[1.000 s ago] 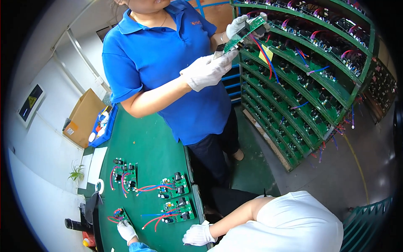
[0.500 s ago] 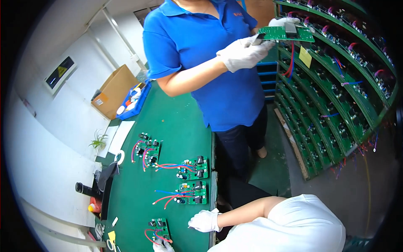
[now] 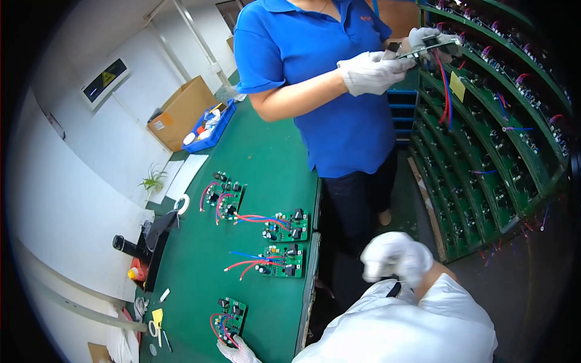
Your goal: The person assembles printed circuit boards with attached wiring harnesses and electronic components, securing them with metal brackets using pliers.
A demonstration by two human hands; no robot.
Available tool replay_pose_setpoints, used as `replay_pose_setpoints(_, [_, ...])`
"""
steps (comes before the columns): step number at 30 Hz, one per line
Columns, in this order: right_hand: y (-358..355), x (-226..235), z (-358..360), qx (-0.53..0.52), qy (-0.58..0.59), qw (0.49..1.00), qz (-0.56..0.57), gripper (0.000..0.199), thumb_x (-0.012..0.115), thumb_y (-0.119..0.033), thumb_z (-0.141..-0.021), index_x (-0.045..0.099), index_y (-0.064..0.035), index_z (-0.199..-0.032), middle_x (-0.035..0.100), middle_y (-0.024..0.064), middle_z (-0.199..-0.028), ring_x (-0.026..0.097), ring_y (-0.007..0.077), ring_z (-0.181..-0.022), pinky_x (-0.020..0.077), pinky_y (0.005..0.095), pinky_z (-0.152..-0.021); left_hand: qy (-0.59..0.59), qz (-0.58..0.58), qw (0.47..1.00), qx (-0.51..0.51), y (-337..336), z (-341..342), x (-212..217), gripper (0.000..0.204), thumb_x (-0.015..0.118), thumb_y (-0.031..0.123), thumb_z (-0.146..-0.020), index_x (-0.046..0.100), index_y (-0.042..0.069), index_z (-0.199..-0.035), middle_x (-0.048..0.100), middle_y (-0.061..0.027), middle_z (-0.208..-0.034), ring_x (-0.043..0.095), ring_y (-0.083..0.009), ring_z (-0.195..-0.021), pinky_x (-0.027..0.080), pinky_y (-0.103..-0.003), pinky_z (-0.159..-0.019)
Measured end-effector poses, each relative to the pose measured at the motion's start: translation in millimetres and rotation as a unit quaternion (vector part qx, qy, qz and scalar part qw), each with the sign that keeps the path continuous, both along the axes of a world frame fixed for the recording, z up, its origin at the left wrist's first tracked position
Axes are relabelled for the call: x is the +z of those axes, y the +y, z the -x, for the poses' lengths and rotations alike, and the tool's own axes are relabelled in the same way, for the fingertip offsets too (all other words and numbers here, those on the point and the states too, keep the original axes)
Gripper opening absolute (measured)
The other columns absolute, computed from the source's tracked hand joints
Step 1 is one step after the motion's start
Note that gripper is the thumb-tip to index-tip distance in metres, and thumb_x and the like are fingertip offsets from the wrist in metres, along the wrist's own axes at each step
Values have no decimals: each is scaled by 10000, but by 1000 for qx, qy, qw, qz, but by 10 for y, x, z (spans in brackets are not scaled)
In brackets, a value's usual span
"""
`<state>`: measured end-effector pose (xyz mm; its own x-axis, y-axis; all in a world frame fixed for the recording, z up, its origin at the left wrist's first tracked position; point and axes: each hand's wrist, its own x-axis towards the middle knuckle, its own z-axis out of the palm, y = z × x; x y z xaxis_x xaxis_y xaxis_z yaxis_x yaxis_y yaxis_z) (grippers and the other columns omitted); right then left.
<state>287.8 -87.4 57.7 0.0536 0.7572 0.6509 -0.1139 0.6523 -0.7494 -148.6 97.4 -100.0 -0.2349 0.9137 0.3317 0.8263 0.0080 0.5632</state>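
My left hand (image 3: 237, 351), in a white glove, grips the near edge of a green circuit board (image 3: 232, 313) at the bottom of the view. Red and blue wires loop over that board. My right hand (image 3: 396, 259), also gloved, is raised off the table in front of my white shirt, its fingers smeared by motion. I see nothing in it. Farther up the table lie two circuit boards side by side, one (image 3: 292, 226) beyond the other (image 3: 293, 261), both with loose wires pointing left. Another wired board (image 3: 225, 196) sits behind them to the left.
A co-worker in a blue shirt (image 3: 339, 109) stands beyond, holding a wired circuit board (image 3: 433, 48) in gloved hands. A rack (image 3: 484, 121) full of boards is at right. A blue tray (image 3: 209, 136), carton (image 3: 184, 112), tape roll (image 3: 181, 204) and black holder (image 3: 156, 260) line the wall side.
My right hand has left the table edge and moved right and up toward my body. My left hand stays at the board. The co-worker has tilted their board. The whole view has shifted.
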Motion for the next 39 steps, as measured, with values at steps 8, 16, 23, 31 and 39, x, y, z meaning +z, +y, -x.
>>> replay_pose_setpoints(8, [-175,-102,-188,61,74,995,31,692,722,-601,-660,630,54,-868,525,43,-638,357,49,-473,250,221,-410,-64,107,992,28,93,-339,277,637,570,463,-862,451,13,-1297,416,-228,-1323,434,-380,-1174,361,-420,-994])
replay_pose_setpoints(16, [-57,-140,9,15,96,988,120,218,694,-207,-838,598,-12,-833,570,0,-762,487,37,-662,401,196,-570,52,-44,998,-3,331,-47,187,255,551,220,-897,580,-18,-986,628,-176,-870,589,-305,-775,482,-353,-715])
replay_pose_setpoints(23, [-97,-249,-83,-27,72,986,151,308,678,-320,-840,603,-25,-884,573,-14,-764,475,32,-662,393,187,-594,21,-89,981,-173,200,-619,687,327,585,196,-835,537,-92,-982,595,-253,-902,575,-358,-819,466,-411,-778])
replay_pose_setpoints(31, [-83,-341,-59,-2,75,977,199,154,637,-159,-850,593,-18,-895,596,-1,-803,513,53,-733,426,214,-674,12,-137,988,-63,415,-536,262,296,547,218,-871,557,-73,-926,598,-241,-857,570,-355,-764,465,-425,-739])
replay_pose_setpoints(39, [-77,-467,37,8,70,974,216,166,595,-179,-892,590,-16,-924,613,24,-858,532,75,-810,430,236,-739,-115,-91,989,-21,883,-2,-445,331,452,232,-940,555,-80,-974,602,-248,-957,573,-342,-870,463,-397,-773])
